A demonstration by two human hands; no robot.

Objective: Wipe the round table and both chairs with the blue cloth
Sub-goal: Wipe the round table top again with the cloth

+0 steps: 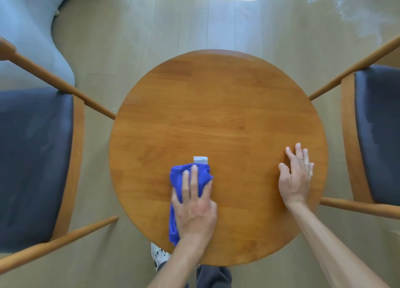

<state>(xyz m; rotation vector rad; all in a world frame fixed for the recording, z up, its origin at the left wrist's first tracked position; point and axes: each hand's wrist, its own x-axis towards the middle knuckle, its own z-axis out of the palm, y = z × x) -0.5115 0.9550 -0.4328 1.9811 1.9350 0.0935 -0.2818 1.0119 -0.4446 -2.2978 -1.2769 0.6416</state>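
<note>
Pressing bunched blue cloth [195,179] onto round table [216,105]

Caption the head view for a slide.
Left hand presses blue cloth on round table; right hand rests flat.
</note>
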